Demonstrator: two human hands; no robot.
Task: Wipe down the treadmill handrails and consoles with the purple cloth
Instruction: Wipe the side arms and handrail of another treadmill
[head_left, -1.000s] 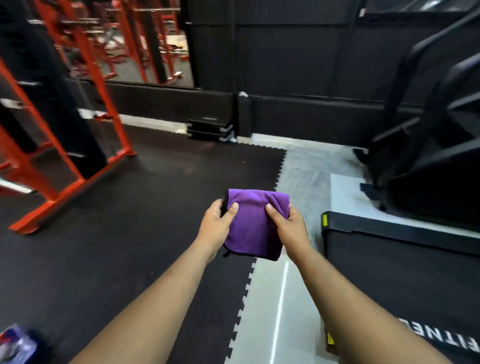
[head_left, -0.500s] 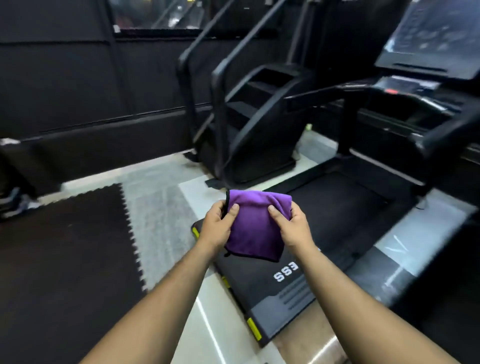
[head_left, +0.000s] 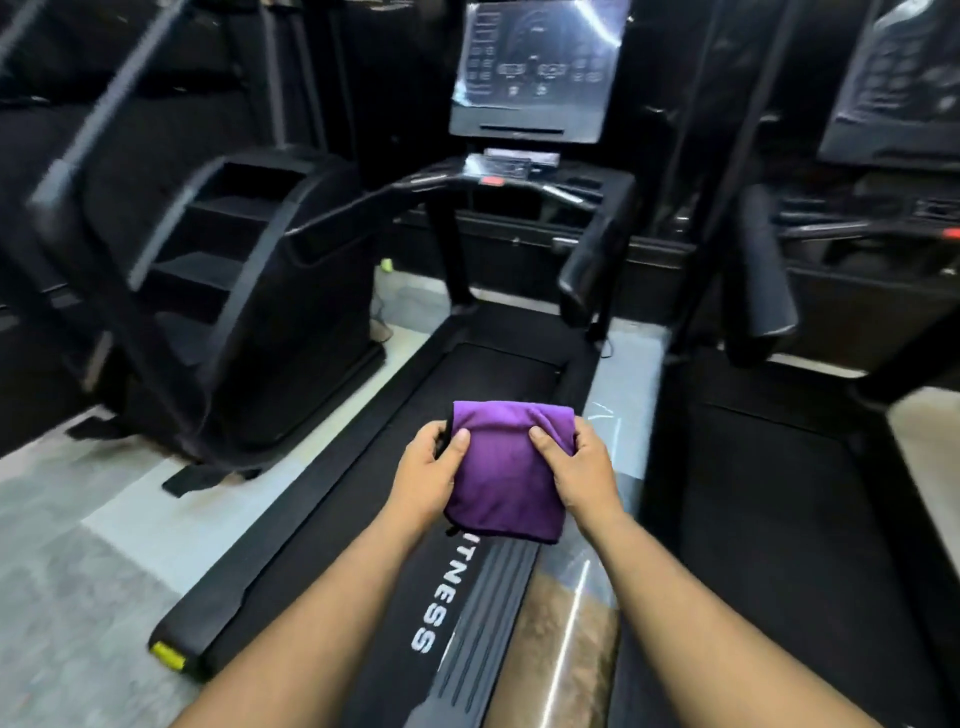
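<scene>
A folded purple cloth (head_left: 506, 478) hangs in front of me at chest height. My left hand (head_left: 426, 475) grips its left edge, thumb on top. My right hand (head_left: 584, 475) grips its right edge the same way. Straight ahead stands a black treadmill with a dark console screen (head_left: 535, 67) at the top, a left handrail (head_left: 363, 208) and a right handrail (head_left: 592, 260). Its belt (head_left: 467, 395) runs under my hands. Both hands are well short of the rails and console.
A black stair-climber machine (head_left: 249, 270) stands to the left on the pale floor (head_left: 78, 545). A second treadmill (head_left: 810, 493) with its own console (head_left: 898, 78) sits to the right, close beside the first. A narrow glossy floor strip (head_left: 576, 613) separates them.
The view has swung right from the red racks and floor mats, past the stair-climber, to face the treadmill head-on. Both hands have kept their hold on the cloth throughout.
</scene>
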